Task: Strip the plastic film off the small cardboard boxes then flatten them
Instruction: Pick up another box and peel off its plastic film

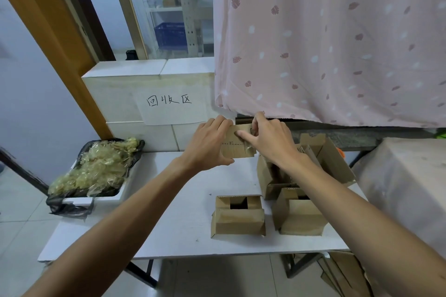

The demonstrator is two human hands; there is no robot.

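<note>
- White folding table stands against a tiled ledge with a handwritten paper sign; a pink leaf-print curtain hangs behind the right-hand fingers.
- Left hand grips the left end of a small cardboard box. Its fingers curl over the top edge and its thumb is under the bottom edge, holding the box in the air above the table.
- Right hand is closed on the same box's upper right corner. Its thumb lies flat across the near face and the other fingers hook over the top. They appear to pinch a strip of plastic film, which glints just below and beside the thumb.
- So the box sits between the two sets of fingers, touching both. The film clings to its right end, directly under the right-hand fingertips.
- Judged progress: this box is mid-strip, with film partly lifted but not off, and it is not yet flattened.
- Below and nearer than the fingers, four or so standing boxes remain on the table, unflattened with open flaps. Whether film is left on them is too faint to tell.
- Far left of the left-hand fingers, a bag-lined bin is heaped with crumpled clear film, which suggests many boxes have already been stripped.
- Flat cardboard lies under the table's right end, likely finished pieces.
- Overall the job looks well along, with a handful of boxes left.
</note>
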